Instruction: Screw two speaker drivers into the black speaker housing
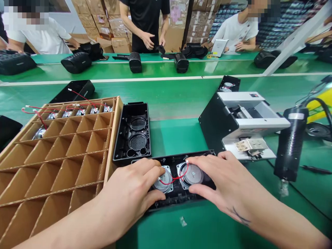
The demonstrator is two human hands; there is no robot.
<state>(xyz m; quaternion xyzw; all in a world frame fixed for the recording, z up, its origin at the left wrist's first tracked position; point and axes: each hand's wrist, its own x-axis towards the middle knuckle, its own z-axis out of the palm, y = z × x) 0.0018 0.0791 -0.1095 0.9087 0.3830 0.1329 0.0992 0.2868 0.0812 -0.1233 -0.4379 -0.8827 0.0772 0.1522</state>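
A black speaker housing (181,199) lies on the green bench in front of me, holding two round silver speaker drivers joined by a red wire (174,178). My left hand (129,197) rests on the left driver (164,181), fingers curled over its edge. My right hand (224,183) pinches the right driver (193,174) between thumb and forefinger. A second, empty black housing (133,133) with two grilles lies just behind.
A cardboard divider tray (59,162) at my left holds several more drivers with red wires in its far row. A black-and-white machine (241,121) and a hanging black electric screwdriver (290,145) stand at right. Other people work across the green conveyor (166,69) with black speakers on it.
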